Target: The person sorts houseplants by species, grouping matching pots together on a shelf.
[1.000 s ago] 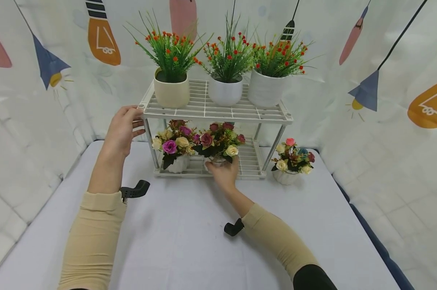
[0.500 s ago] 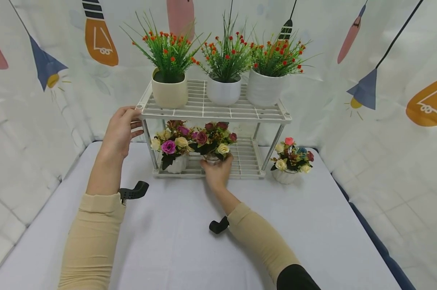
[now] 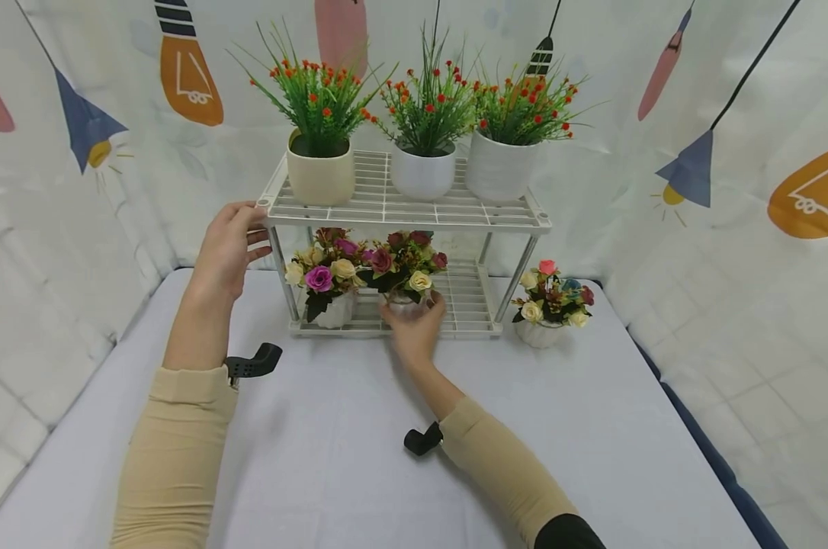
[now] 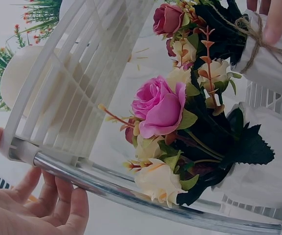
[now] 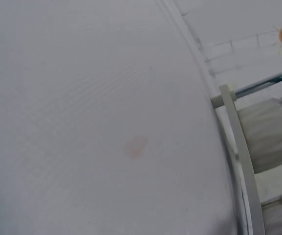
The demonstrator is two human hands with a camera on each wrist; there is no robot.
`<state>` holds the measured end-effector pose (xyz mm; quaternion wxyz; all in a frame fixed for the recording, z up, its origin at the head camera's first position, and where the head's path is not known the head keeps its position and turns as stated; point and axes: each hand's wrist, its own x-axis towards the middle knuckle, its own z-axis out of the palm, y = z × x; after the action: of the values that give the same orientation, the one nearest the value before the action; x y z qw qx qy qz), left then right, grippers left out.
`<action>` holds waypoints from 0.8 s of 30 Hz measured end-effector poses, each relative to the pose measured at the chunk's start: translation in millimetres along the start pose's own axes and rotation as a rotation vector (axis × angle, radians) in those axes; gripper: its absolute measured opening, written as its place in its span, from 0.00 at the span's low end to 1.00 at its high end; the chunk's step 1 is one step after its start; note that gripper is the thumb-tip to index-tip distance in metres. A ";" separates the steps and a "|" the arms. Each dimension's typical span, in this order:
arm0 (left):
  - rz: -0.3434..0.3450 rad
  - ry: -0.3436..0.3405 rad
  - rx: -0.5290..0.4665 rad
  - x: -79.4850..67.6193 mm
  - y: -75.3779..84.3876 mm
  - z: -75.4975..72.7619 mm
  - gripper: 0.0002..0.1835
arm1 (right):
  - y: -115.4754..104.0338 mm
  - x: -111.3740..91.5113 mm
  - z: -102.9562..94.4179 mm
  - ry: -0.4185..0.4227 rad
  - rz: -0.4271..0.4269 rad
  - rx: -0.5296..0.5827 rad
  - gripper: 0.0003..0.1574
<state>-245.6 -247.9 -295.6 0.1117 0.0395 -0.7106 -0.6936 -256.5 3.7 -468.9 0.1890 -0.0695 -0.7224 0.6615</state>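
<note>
My left hand grips the upper left corner of a white two-tier rack. In the left wrist view its thumb lies at the corner and its fingers curl by the metal post. My right hand holds a white pot of artificial roses, tied with twine, on the lower shelf. Thumb and fingers sit on either side of that pot. Left of it stands another potted bouquet with a purple rose. The right wrist view shows mainly the tablecloth and the rack's edge, not the hand.
On the upper shelf stand a cream pot, a white pot and a ribbed white pot, all with red-orange flowers. A third rose pot stands on the white tablecloth, right of the rack. A printed curtain hangs behind.
My right hand has moved left along the lower shelf, bringing the twine-tied flower pot closer to the purple-rose bouquet. In the last half second the pot barely shifts. The left hand stays at the corner.
</note>
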 end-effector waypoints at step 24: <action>-0.003 0.000 -0.018 1.0 0.7 -0.5 0.20 | 21.9 26.2 -118.9 0.436 0.031 0.238 0.23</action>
<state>-246.4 -248.6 -294.8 0.1109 0.0396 -0.7044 -0.7000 -240.4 125.9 -479.3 0.3371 -0.1988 -0.5804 0.7142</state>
